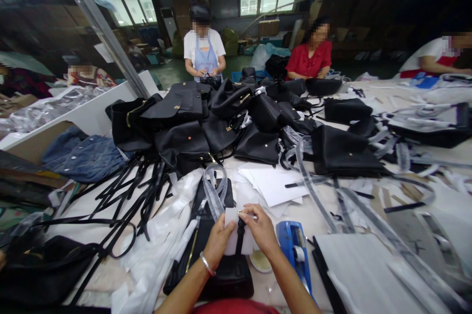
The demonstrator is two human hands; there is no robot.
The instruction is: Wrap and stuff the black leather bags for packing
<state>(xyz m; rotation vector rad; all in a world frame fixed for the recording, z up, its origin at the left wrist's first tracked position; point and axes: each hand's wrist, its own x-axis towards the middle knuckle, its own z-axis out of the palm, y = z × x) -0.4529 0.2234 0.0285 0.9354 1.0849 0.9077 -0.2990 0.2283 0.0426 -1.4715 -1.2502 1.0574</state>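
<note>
In the head view, a black bag (233,277) lies flat in front of me, with a gold zip showing on its left side. My left hand (220,235) is closed on a piece of white foam sheet (231,216) above the bag, thumb on top. Against the foam runs a short black strap (240,241) with a small gold metal fitting (240,212) at its upper end. Fingers of my right hand (260,228) pinch that end by the fitting. A plastic-wrapped handle (211,195) loops up from the bag's far end.
A blue tape dispenser (294,250) stands right of my right forearm. Black bags (180,139) are heaped across the table beyond. White paper sheets (271,186), loose black straps (147,191) and foam sheets (361,265) lie around. Several people work across the table.
</note>
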